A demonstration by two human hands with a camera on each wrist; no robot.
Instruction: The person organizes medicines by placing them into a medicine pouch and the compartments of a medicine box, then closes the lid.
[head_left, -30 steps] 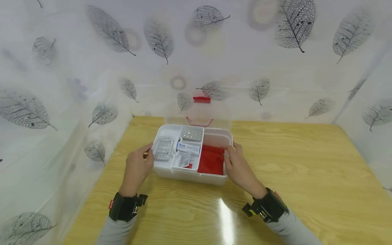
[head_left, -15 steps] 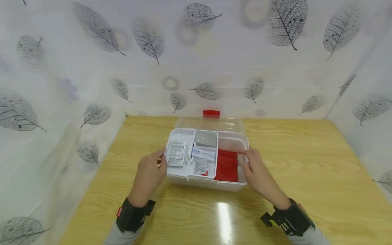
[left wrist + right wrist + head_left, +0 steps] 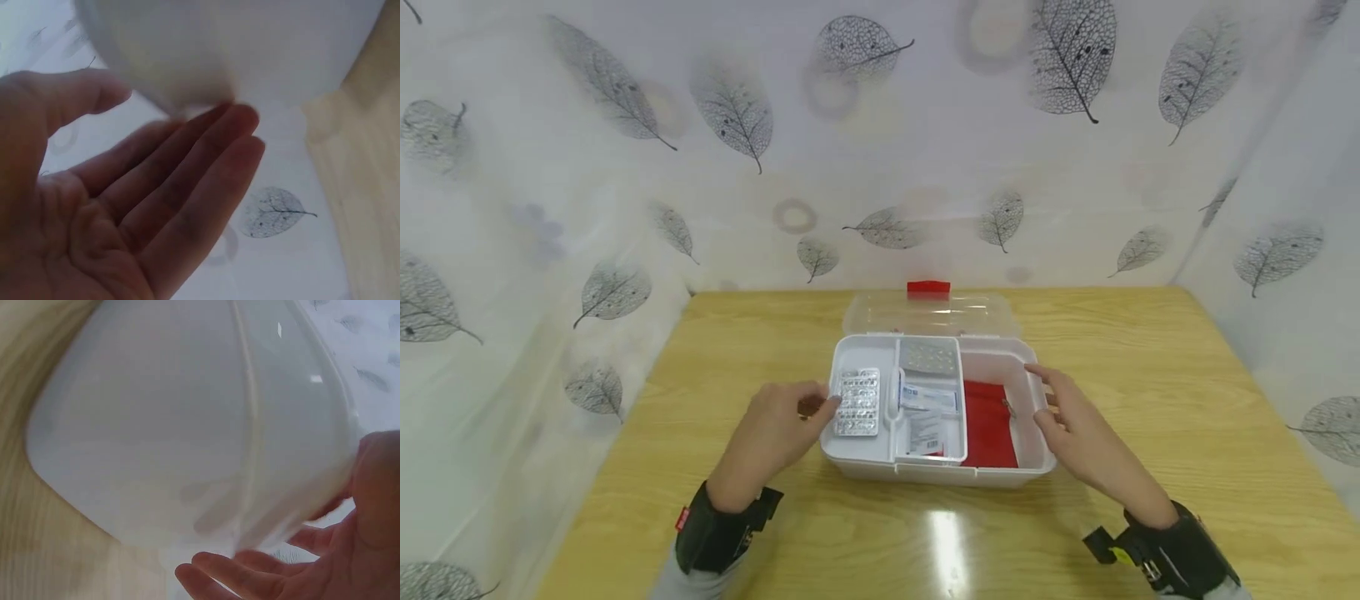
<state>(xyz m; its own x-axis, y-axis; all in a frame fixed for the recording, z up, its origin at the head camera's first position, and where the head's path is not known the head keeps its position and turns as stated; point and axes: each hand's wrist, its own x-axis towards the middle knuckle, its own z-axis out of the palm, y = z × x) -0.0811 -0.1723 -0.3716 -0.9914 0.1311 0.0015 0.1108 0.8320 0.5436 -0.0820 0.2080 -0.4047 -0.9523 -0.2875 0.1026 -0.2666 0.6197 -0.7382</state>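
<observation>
A white plastic medicine box (image 3: 936,475) stands on the table in the head view, its clear lid (image 3: 880,315) with a red latch (image 3: 928,288) folded back behind it. A lift-out tray (image 3: 867,450) fills the left side, holding a silver blister pack (image 3: 857,403), another blister pack (image 3: 928,358), a blue-and-white carton (image 3: 929,398) and a white packet (image 3: 925,433). In the right side lies a red zip pouch (image 3: 988,425). My left hand (image 3: 775,433) is at the left end, fingers extended near the wall. My right hand (image 3: 1086,433) is at the right end, fingers loosely extended.
The box stands on a wood-grain table (image 3: 760,333). Pale sheeting (image 3: 730,208) printed with skeleton leaves rises behind and along both sides. A light reflection shows on the tabletop in front of the box.
The box has moved right and a little nearer, with both hands moving along with it. Its lid, earlier raised, lies lower behind. Both hands have loosened from the ends.
</observation>
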